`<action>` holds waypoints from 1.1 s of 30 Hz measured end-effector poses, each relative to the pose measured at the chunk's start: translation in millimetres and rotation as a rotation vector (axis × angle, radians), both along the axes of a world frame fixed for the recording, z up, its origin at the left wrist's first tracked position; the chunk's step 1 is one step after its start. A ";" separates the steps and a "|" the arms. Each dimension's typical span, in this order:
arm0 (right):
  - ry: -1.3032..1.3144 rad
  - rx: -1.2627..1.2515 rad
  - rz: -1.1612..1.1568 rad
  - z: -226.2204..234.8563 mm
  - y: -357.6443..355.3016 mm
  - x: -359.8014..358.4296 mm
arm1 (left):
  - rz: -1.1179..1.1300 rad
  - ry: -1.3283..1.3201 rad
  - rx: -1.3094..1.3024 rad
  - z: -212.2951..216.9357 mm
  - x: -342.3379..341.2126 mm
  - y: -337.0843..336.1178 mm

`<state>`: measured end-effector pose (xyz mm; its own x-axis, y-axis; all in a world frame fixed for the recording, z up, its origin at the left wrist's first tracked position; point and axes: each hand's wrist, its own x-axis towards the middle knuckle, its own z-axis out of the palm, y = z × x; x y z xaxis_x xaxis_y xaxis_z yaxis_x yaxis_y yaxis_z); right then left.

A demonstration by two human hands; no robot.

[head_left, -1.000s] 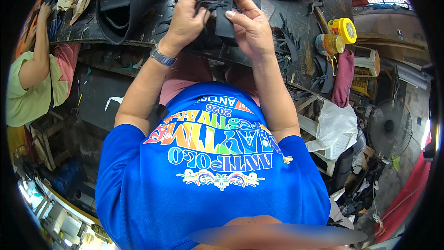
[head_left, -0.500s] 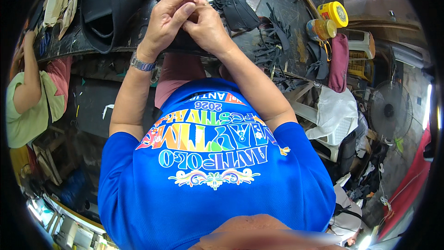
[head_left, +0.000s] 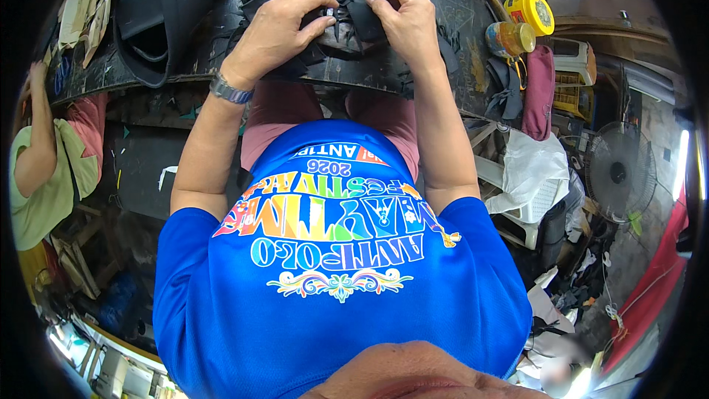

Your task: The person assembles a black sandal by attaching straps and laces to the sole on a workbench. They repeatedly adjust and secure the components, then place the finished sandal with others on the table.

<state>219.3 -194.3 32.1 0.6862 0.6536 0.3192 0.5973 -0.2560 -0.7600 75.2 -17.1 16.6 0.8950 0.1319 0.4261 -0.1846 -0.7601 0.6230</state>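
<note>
Blk strip-fringed piece [head_left: 361,21] at 12 o'clock, over the dark worktable [head_left: 473,48], btwn my two hands; can't tell if lifted or lying flat. My L hand [head_left: 275,29], approx 11 o'clock: thumb + index curved toward each other, small gap btwn tips, right at piece's 9 o'clock edge; can't tell if a thin strip is pinched there. My R hand [head_left: 412,21], btwn 12 and 1: thumb + index bent, tips close tog. on piece's 3 o'clock side; touching it, but can't tell if gripping or just resting. Also on table: hammer [head_left: 493,0] at 1, yellow-lidded tub [head_left: 526,13] and jar [head_left: 508,39] btwn 1 and 2, maroon pouch [head_left: 538,96] at 2.
</note>
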 end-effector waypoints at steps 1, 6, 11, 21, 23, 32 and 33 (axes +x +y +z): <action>0.022 0.000 -0.004 -3.0 2.0 4.8 | 0.002 0.010 0.020 -0.1 0.4 -0.4; 0.141 -0.069 0.034 -3.7 2.8 16.7 | -0.003 -0.008 0.081 -3.1 0.3 0.3; 0.046 -0.095 0.057 -1.0 5.5 8.9 | -0.002 -0.012 0.128 -4.2 0.5 -1.3; 0.175 -0.097 -0.268 19.3 -100.0 45.8 | -0.025 -0.004 0.149 -1.6 -0.5 -1.5; 0.151 -0.186 -0.213 15.3 -117.2 44.4 | -0.024 -0.003 0.149 -1.0 -0.4 -1.9; -0.057 -0.287 -0.310 -24.9 -118.5 41.5 | -0.026 0.048 0.154 1.5 -1.2 -3.0; -0.077 -0.241 -0.327 -28.4 -117.7 45.0 | -0.025 0.048 0.153 1.5 -1.1 -3.0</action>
